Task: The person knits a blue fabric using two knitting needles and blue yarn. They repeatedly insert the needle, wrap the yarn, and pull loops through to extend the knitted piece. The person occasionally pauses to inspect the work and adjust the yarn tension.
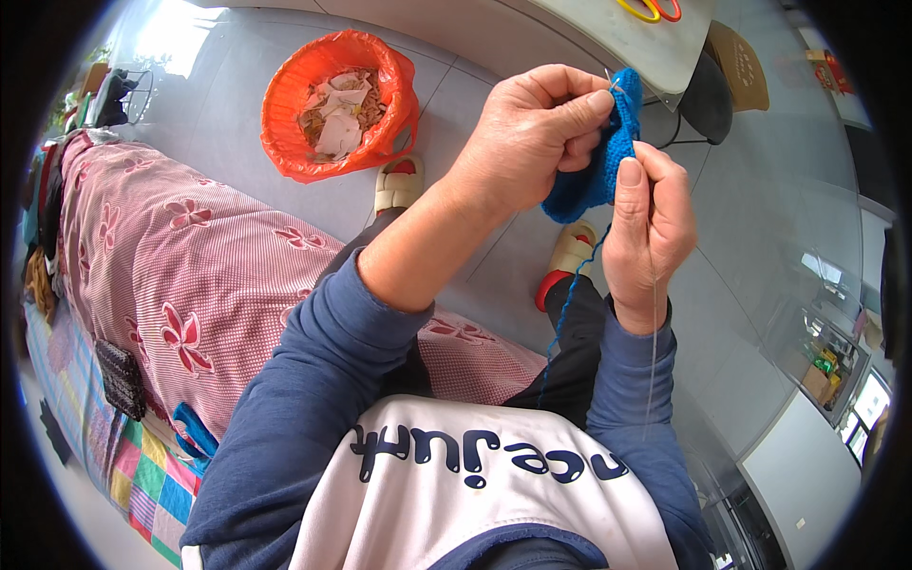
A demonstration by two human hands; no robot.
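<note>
A blue knitted piece (591, 171) hangs between my two hands, in front of and above my knees. The thumb and forefinger of my left hand (545, 117) pinch its upper edge, where the tip of a thin needle (608, 75) shows. My right hand (648, 206) grips its right edge between thumb and fingers. A long thin metal needle (654, 342) runs down from my right hand along the forearm. A strand of blue yarn (563, 313) trails from the piece down to my lap.
An orange-lined bin (274, 135) holding scraps stands on the tiled floor ahead. Yellow-and-red-handled scissors (652, 8) lie on a table (670, 57) at the top right. A bed or couch with a pink flowered cover (235, 249) is on the left, with a dark knitted item (119, 377) on it.
</note>
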